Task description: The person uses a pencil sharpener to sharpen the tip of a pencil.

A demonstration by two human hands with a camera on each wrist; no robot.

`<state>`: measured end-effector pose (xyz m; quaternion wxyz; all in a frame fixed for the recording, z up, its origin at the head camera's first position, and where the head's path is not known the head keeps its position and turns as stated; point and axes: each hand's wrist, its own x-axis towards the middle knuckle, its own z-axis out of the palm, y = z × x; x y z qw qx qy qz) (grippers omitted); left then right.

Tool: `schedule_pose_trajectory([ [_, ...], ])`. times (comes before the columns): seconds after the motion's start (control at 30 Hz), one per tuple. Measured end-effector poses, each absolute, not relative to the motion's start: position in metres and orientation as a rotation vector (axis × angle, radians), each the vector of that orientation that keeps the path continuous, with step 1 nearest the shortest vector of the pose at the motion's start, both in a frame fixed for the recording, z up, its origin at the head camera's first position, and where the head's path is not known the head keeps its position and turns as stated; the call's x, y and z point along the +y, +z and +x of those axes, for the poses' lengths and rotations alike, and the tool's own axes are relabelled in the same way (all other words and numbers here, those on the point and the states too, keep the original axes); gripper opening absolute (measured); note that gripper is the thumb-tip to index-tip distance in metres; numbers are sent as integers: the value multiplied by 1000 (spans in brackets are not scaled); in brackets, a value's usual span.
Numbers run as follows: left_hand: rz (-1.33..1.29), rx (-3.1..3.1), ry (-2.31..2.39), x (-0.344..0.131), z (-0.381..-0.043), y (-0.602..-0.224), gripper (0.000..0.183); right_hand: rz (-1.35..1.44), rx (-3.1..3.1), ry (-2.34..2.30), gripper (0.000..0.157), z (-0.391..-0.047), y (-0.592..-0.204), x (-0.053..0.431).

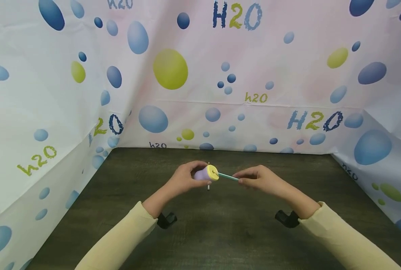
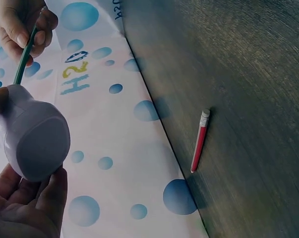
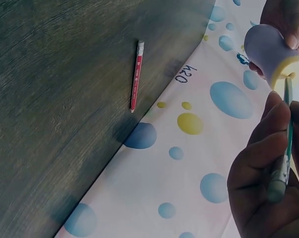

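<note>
My left hand point(image 1: 182, 179) holds a lavender pencil sharpener point(image 1: 202, 173) with a yellow end, fingers and thumb curled around its body. The yellow end faces right. In my right hand point(image 1: 264, 182) a green pencil point(image 1: 228, 176) is pinched between thumb and fingers, its eraser end pointing back toward the wrist in the right wrist view. The pencil's front end meets the hole in the yellow face; how deep it sits cannot be told. The left wrist view shows the sharpener's rounded lavender base point(image 2: 40, 144).
A red pencil point(image 3: 137, 77) with a white eraser lies on the dark wooden table point(image 1: 220, 232), mostly hidden behind the sharpener in the head view. White cloth point(image 1: 193, 86) printed with bubbles and H2O lettering walls the table at the back and both sides.
</note>
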<state>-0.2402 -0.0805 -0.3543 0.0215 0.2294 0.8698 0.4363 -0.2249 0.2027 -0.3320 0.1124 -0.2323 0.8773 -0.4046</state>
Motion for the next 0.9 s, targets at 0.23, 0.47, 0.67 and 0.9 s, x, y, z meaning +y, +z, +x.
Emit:
schedule_pose_trajectory([
  [0.23, 742, 2684, 1345, -81, -241, -354, 51, -724, 2594, -1145, 31, -225, -330, 203],
  [0.47, 734, 2669, 1383, -81, -241, -355, 47, -768, 2621, -1110, 29, -227, -332, 202],
  [0.67, 715, 2654, 1414, -81, -240, -356, 48, -822, 2651, -1090, 29, -230, -332, 202],
  [0.9, 689, 2642, 1443, -79, -239, -356, 46, -873, 2692, -1047, 28, -229, -332, 201],
])
